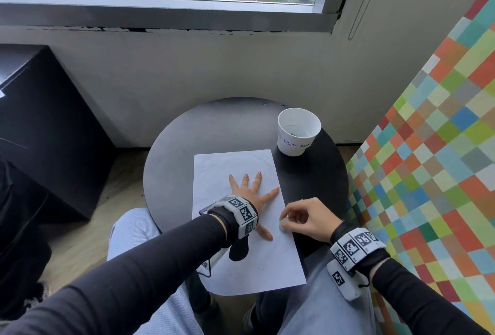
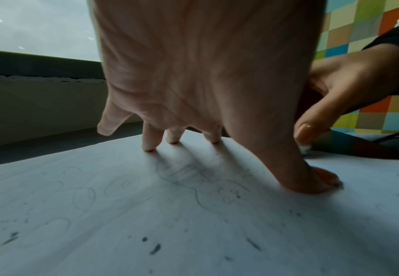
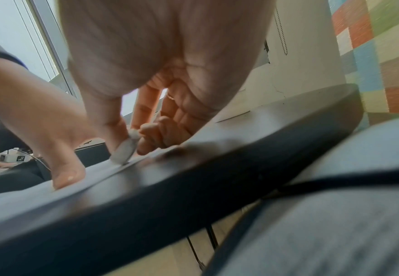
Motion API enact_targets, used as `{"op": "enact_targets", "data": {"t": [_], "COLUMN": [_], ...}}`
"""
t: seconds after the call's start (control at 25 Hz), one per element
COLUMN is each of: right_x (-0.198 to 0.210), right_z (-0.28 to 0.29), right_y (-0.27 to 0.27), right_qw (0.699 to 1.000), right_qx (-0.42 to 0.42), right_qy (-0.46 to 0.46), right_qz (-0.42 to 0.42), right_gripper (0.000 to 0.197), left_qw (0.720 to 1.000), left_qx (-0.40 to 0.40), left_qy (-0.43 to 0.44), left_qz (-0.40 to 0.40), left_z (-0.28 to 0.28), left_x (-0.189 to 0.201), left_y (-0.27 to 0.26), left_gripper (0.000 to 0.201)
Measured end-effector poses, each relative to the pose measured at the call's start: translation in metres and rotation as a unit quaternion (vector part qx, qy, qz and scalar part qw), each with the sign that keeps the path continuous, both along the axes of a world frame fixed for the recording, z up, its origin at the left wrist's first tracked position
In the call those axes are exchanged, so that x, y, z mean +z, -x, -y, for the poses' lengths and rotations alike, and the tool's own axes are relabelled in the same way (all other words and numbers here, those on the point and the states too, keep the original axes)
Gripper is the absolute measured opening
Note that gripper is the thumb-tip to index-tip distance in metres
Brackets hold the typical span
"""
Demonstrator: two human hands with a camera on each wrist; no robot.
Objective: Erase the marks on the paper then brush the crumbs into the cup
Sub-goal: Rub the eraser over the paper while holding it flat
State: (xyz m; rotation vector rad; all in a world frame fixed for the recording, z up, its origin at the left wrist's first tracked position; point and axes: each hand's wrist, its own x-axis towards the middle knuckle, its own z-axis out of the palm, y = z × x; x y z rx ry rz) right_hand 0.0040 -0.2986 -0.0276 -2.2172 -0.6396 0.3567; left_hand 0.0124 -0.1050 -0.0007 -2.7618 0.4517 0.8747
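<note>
A white sheet of paper [image 1: 235, 166] lies on a round dark table [image 1: 174, 147], its near end hanging past the table edge. My left hand [image 1: 251, 195] lies flat on the paper with fingers spread, pressing it down. Faint pencil drawings [image 2: 193, 179] and dark eraser crumbs [image 2: 154, 249] show on the sheet in the left wrist view. My right hand [image 1: 302, 219] pinches a small white eraser [image 1: 283, 223] [image 3: 125, 149] against the paper's right edge, just right of my left thumb. A white paper cup [image 1: 298, 131] labelled "waste basket" stands upright at the table's far right.
A wall and window sill run behind the table. A black cabinet [image 1: 40, 120] stands to the left, and a multicoloured checked panel [image 1: 428, 147] leans on the right. My knees in light jeans sit under the table's near edge.
</note>
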Motion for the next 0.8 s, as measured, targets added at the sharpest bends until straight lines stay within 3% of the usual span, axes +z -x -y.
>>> {"op": "enact_targets", "data": {"t": [0.12,0.24,0.4,0.52,0.68,0.8], "right_x": [-0.0008,-0.0014,-0.0016,-0.0027,-0.0030,-0.0044], "right_z": [0.0009,0.0021,0.0028,0.0026,0.0035,0.0059], "right_y": [-0.0048,-0.0013,-0.0015,0.0013,-0.0023,0.0007], "right_qw": [0.998,1.000,0.999,1.000,0.998,1.000], "right_qx": [-0.047,0.002,-0.035,0.007,-0.053,0.003], "right_qy": [0.000,-0.003,-0.001,-0.004,-0.015,-0.007], "right_qz": [0.043,-0.006,0.035,-0.014,0.038,-0.007], "right_gripper": [0.007,0.007,0.007,0.007,0.008,0.008], "left_qw": [1.000,1.000,1.000,1.000,1.000,1.000], "left_qx": [0.000,0.003,0.000,0.002,0.000,0.003], "left_qy": [0.008,0.004,0.012,0.005,0.012,0.005], "left_qz": [-0.007,-0.005,-0.007,-0.007,-0.009,-0.006], "left_z": [0.0008,0.0003,0.0007,0.0004,0.0008,0.0006], "left_x": [0.0011,0.0020,0.0023,0.0037,0.0034,0.0039], "left_y": [-0.0010,0.0005,-0.0001,0.0013,0.0001,0.0015], "left_gripper": [0.126,0.127,0.126,0.126,0.126,0.126]}}
